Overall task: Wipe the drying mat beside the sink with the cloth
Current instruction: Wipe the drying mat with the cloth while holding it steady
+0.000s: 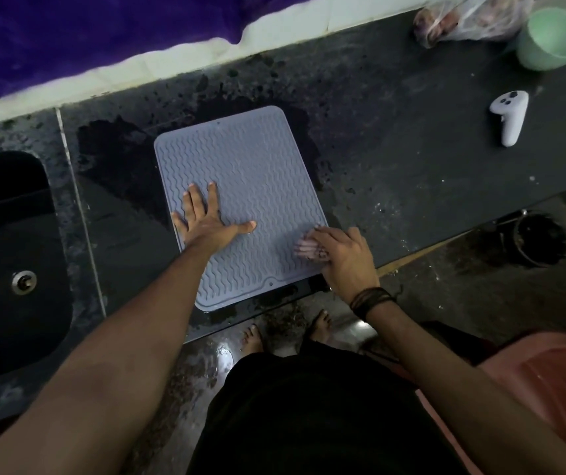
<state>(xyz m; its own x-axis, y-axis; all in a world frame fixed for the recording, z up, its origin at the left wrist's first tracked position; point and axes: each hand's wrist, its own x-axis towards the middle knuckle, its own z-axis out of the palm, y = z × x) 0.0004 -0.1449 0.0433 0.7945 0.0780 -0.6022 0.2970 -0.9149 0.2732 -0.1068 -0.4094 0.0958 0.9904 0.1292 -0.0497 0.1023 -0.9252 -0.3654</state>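
Note:
A grey-blue ribbed drying mat (254, 166) lies on the dark stone counter, just right of the sink. My left hand (206, 217) presses flat on the mat's near-left part, fingers spread, holding nothing. My right hand (341, 257) rests at the mat's near-right edge, closed over a small pinkish cloth (307, 250) that is blurred and pressed against the mat. A dark band wraps my right wrist.
A black sink (3, 269) with a metal drain sits at the left. Wet patches darken the counter (411, 159) around the mat. A white controller (511, 118), a green cup (554, 37) and a plastic bag (463, 18) lie at the far right. A pink bin (549, 389) stands below.

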